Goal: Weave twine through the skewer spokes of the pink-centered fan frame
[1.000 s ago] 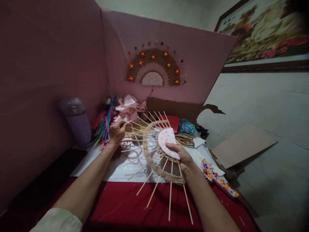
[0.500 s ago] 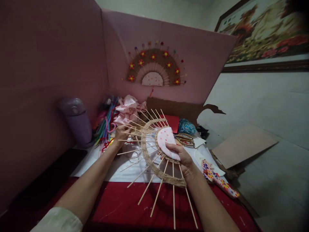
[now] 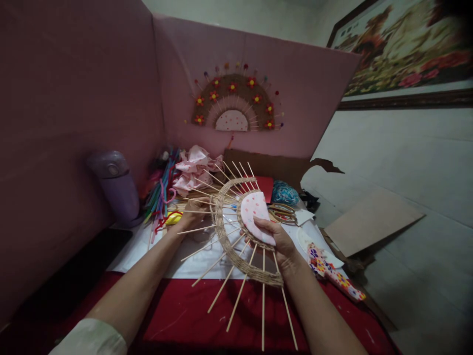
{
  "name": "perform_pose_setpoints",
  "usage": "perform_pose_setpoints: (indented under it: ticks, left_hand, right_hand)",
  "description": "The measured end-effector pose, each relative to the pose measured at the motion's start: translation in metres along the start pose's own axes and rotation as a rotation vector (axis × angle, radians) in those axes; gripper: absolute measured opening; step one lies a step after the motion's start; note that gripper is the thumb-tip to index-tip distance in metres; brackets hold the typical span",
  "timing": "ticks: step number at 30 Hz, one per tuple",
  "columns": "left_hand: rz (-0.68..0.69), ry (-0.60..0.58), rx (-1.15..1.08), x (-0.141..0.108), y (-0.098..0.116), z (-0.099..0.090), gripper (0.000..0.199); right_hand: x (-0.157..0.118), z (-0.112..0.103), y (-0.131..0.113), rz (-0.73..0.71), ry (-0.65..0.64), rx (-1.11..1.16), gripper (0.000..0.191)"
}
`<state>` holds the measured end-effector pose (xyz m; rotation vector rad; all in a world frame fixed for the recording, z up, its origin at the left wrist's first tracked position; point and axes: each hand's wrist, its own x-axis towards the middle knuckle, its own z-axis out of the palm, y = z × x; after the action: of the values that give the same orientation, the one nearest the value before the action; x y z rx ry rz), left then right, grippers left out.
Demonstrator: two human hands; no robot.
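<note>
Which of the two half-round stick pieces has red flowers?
The upper piece, on the pink panel; the lower piece, in the right hand, has none.

Rough twine band, smooth wooden sticks

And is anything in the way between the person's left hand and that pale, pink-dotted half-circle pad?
Yes. In this view, the brown woven twine band and thin pale wooden sticks lie between the left hand and the pale, pink-dotted half-circle pad held by the right hand.
</note>
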<state>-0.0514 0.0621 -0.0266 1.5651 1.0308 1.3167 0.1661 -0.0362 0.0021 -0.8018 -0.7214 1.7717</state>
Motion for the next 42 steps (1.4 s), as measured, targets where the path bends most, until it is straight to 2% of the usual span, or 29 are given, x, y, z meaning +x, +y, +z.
perform_pose_setpoints:
  ticks: [3, 7, 16, 21, 27, 37, 42]
  left_hand:
    - [0.008, -0.025, -0.027, 0.004, -0.001, -0.002, 0.008]
    - [-0.006, -0.015, -0.058, 0.007, 0.0, -0.007, 0.014]
    - [-0.083, 0.038, 0.067, 0.009, 0.003, -0.013, 0.024]
    - [-0.024, 0.098, 0.075, 0.013, -0.005, -0.019, 0.021]
    - [-0.036, 0.064, 0.093, 0.016, -0.016, -0.023, 0.025]
    - [0.027, 0.143, 0.172, 0.016, -0.014, -0.024, 0.032]
    - [0.038, 0.134, 0.211, 0.019, -0.02, -0.027, 0.033]
  right_hand:
    - [0.0, -0.001, 0.0, 0.009, -0.016, -0.011, 0.019]
    - [-0.001, -0.001, -0.002, 0.013, -0.02, -0.015, 0.02]
    - [0.0, 0.001, -0.001, 0.026, 0.0, -0.015, 0.018]
    - [0.002, 0.001, 0.002, 0.049, -0.007, -0.01, 0.016]
    - [0.005, -0.001, 0.004, 0.061, -0.008, -0.031, 0.016]
    - [0.003, 0.002, 0.004, 0.013, -0.003, -0.077, 0.014]
    - [0.004, 0.002, 0.005, -0.013, 0.022, -0.1, 0.014]
